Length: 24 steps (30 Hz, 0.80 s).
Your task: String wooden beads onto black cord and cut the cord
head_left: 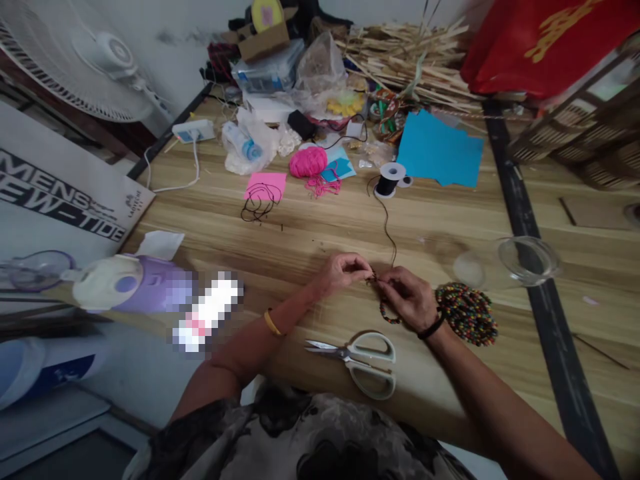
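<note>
Close together over the table, my left hand and my right hand both pinch a thin dark cord at their fingertips. A short string of dark, multicoloured beads hangs beside my right fingers and curves on the tabletop. Dark cord also runs up from near my right hand to a black spool with white ends. The exact knot or joint between the fingertips is too small to make out. Right of my right hand lies a heap of colourful beaded strands. Pale-handled scissors rest below my hands, blades pointing left.
A clear round container lies at the right. Pink yarn, blue sheets and a loop of black cord on pink paper lie farther back. A purple-and-white bottle is at the left, by a blurred-out patch.
</note>
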Tool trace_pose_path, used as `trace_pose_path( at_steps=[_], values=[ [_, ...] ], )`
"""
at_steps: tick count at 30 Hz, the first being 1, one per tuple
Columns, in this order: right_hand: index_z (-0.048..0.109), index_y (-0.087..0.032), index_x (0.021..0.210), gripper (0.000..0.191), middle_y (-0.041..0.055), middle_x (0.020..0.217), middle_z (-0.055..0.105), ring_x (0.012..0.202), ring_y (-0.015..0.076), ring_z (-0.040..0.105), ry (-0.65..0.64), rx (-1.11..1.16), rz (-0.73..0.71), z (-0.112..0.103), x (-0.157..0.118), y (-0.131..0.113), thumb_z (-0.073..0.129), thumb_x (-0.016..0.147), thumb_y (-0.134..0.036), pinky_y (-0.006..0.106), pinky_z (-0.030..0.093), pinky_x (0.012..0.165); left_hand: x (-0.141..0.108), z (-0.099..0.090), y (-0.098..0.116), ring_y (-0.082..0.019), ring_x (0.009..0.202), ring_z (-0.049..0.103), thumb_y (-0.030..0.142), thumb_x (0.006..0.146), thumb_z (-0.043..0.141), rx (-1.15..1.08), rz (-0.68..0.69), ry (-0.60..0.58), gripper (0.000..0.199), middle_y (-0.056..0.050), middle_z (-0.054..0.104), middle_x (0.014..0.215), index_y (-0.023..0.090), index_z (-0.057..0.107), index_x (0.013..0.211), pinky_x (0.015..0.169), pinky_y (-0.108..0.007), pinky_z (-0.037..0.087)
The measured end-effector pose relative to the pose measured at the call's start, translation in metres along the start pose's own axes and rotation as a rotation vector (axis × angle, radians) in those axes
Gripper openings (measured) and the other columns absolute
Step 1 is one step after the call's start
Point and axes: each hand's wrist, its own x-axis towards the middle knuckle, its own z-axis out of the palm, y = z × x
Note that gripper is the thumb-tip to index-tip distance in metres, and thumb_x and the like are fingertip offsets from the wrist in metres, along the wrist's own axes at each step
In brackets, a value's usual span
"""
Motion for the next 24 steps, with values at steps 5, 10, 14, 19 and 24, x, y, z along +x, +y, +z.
trace_pose_path(
  at_steps=[5, 10, 14, 19, 24],
  values=[
    [0.061, -0.019, 0.085, 0.010, 0.0047, 0.078, 0.062, 0.068, 0.0156, 0.059, 0.040, 0.045, -0.080, -0.003, 0.000, 0.000, 0.055, 0.087, -0.027, 0.028, 0.048, 0.062, -0.002, 0.004, 0.003, -0.011, 0.080, 0.061, 0.017, 0.071, 0.071, 0.017, 0.021, -0.128, 0.038, -0.009, 0.068, 0.094, 0.011, 0.063, 0.107, 0.079, -0.024, 0.048],
    [0.061, -0.021, 0.086, 0.008, 0.0070, 0.080, 0.063, 0.076, 0.0199, 0.060, 0.084, -0.008, -0.149, -0.004, 0.001, -0.003, 0.058, 0.086, -0.028, 0.033, 0.050, 0.067, -0.003, 0.008, 0.000, -0.013, 0.077, 0.061, 0.017, 0.073, 0.068, 0.178, 0.069, -0.181, 0.025, -0.008, 0.068, 0.087, 0.009, 0.068, 0.097, 0.072, -0.023, 0.047],
    [0.060, -0.021, 0.084, 0.010, 0.0064, 0.076, 0.063, 0.071, 0.0194, 0.060, 0.064, 0.011, -0.153, -0.002, 0.001, -0.008, 0.057, 0.086, -0.031, 0.032, 0.049, 0.063, -0.003, 0.010, 0.003, -0.015, 0.080, 0.060, 0.019, 0.076, 0.066, 0.248, 0.150, -0.219, 0.014, -0.007, 0.068, 0.084, 0.010, 0.068, 0.086, 0.076, -0.024, 0.045],
    [0.058, -0.020, 0.081, 0.013, 0.0045, 0.072, 0.061, 0.062, 0.0155, 0.057, 0.073, 0.041, -0.097, 0.001, -0.001, -0.011, 0.057, 0.087, -0.031, 0.028, 0.046, 0.056, -0.005, 0.010, 0.008, -0.012, 0.071, 0.056, 0.024, 0.077, 0.064, 0.240, 0.140, -0.251, 0.016, -0.003, 0.063, 0.074, 0.009, 0.066, 0.081, 0.067, -0.021, 0.042],
    [0.058, -0.019, 0.082, 0.013, 0.0038, 0.074, 0.062, 0.064, 0.0151, 0.058, 0.060, 0.055, -0.052, -0.002, -0.003, -0.013, 0.057, 0.087, -0.032, 0.027, 0.048, 0.057, -0.006, 0.008, 0.006, -0.012, 0.071, 0.055, 0.027, 0.079, 0.062, 0.275, 0.142, -0.272, 0.018, -0.003, 0.062, 0.073, 0.009, 0.066, 0.080, 0.067, -0.021, 0.040]
  ],
)
